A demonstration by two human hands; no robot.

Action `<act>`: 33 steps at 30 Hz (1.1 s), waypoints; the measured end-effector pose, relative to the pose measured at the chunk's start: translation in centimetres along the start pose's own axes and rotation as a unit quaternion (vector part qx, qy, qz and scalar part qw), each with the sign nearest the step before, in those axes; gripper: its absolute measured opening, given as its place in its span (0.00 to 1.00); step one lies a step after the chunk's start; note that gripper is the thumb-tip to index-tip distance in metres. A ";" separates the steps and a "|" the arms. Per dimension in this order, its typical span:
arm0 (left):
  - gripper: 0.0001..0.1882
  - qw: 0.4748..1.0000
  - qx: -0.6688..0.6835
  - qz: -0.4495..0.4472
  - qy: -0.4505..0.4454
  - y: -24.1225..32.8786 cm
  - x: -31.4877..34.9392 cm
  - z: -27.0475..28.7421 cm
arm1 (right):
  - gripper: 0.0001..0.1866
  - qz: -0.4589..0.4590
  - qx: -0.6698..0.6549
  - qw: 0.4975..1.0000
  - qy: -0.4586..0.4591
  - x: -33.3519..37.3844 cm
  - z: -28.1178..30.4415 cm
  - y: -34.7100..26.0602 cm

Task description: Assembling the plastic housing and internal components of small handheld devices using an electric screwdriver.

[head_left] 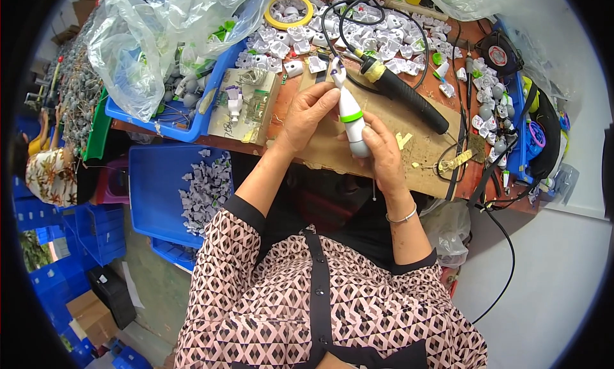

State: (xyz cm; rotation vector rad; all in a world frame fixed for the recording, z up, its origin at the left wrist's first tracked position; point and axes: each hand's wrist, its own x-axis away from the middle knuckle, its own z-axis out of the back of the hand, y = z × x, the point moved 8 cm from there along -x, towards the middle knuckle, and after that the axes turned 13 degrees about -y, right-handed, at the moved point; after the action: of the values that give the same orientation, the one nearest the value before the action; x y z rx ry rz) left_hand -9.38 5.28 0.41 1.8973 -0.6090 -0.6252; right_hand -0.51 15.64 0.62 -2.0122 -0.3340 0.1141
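One white device (350, 105) with a green ring is held above the front of a reddish bench (290, 89): the right hand (382, 148) has its fingers closed around the gray end, and the left hand (306, 116) pinches the narrow neck. Beneath lies cardboard (432, 155), a black-handled tool (412, 99) across it. Beyond, white parts (393, 39) strew the bench near yellow tape (268, 12). White wall (543, 279) stands at right; gray-green floor (157, 289) shows at left. Below the bench, a blue bin (153, 190) holds white pieces (203, 199); above, a blue tray (182, 135) carries gray balls (190, 99) and clear bags (128, 55).
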 end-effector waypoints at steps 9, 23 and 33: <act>0.14 0.999 -0.028 0.002 -0.015 -0.2 -0.1 0.0 | 0.21 0.092 0.567 0.809 0.125 1.1 -1.0 -4.2; 0.11 0.998 0.058 0.009 -0.020 -0.8 -0.1 0.2 | 0.20 -0.059 0.071 0.995 0.032 -0.5 -1.0 0.3; 0.12 0.999 0.039 0.010 -0.021 -0.7 0.1 0.4 | 0.19 -0.015 0.158 0.985 0.065 -0.5 -0.3 0.5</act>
State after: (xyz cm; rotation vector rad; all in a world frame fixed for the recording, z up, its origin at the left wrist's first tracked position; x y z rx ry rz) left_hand -9.49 5.24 -0.42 1.9525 -0.6873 -0.6367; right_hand -0.86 15.00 0.31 -1.6900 -0.2457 0.0156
